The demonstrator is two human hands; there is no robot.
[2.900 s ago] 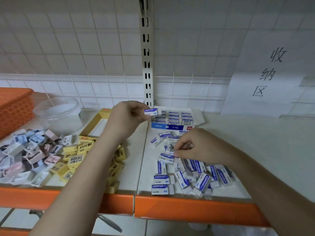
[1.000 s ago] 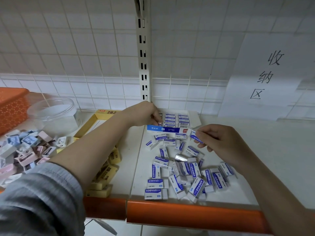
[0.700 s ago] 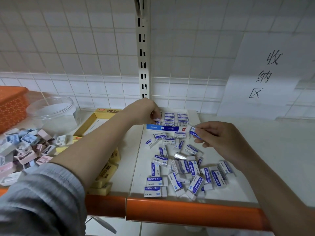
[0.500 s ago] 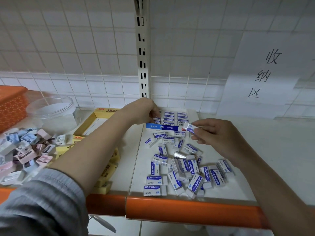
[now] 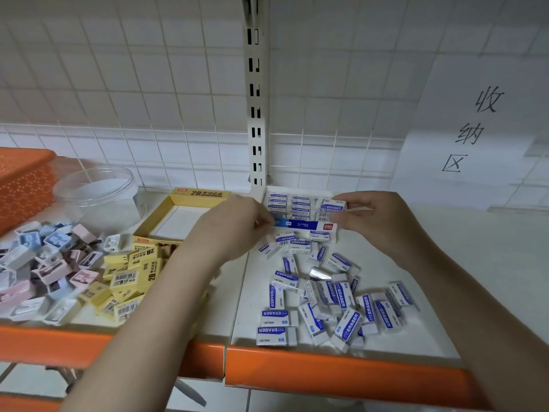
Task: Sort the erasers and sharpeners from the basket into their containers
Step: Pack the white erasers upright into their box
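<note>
A white and blue eraser box (image 5: 306, 225) stands at the back of the shelf with rows of erasers packed inside. My right hand (image 5: 377, 221) holds one blue-and-white eraser (image 5: 333, 206) just over the box's right side. My left hand (image 5: 234, 230) rests against the box's left front corner, fingers curled; what it grips is hidden. Several loose blue-and-white erasers (image 5: 326, 295) lie scattered in front. Yellow erasers (image 5: 127, 278) are heaped beside an open yellow box (image 5: 181, 212). Pastel sharpeners (image 5: 41, 263) are piled at the left.
A clear round plastic tub (image 5: 98, 194) sits at the back left, next to an orange basket (image 5: 23, 182). The shelf has an orange front lip (image 5: 326, 370). A slotted upright (image 5: 257, 93) and a paper sign (image 5: 475, 129) are on the tiled wall.
My right hand has carried its eraser up and back from the loose pile to over the box's right side. My left hand stayed at the box's left edge.
</note>
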